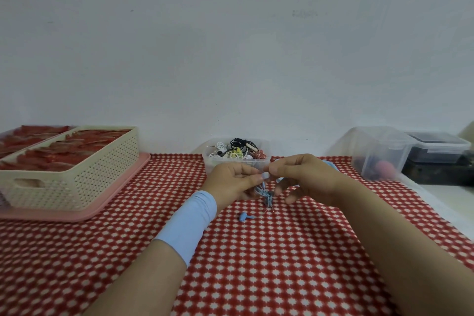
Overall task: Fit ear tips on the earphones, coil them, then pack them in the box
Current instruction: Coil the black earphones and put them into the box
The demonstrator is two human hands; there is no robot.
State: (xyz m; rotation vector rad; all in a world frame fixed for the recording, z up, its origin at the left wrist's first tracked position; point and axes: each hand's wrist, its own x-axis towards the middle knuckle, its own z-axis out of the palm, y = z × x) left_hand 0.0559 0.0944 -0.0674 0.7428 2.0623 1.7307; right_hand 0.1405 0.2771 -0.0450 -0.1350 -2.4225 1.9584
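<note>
Both hands meet low in the middle of the view, over the red-checked counter (256, 264). The left hand (230, 183) is curled and holds the pale blue earphones (266, 194), whose thin cord hangs in a small tangle under the fingers and reaches down to the cloth. The right hand (302, 177) pinches a pale ear tip (265, 175) between thumb and forefinger, right against the left thumb. Its other fingers are loosely spread below.

This looks like the fitting step, with one tip going on. A second bud (245, 217) lies loose on the cloth at 7 o'clock from the hands, and I can't tell if it has a tip.

Handling, as a judgement:
- The whole set weighs almost nothing.
- The cord is limp and snags easily.
- The tip is soft, squashy and easy to drop or flick away.
- Hold the hard bud body, not the cord, and roll the tip on by its rim.

A clear tub of mixed earphones (237, 152) sits at 12 o'clock, just behind the hands. A cream basket (77, 182) of red packs (59, 154), probably the boxes, sits at 9 o'clock on a pink tray (77, 215). Clear bins (379, 154) are at 2 o'clock.
</note>
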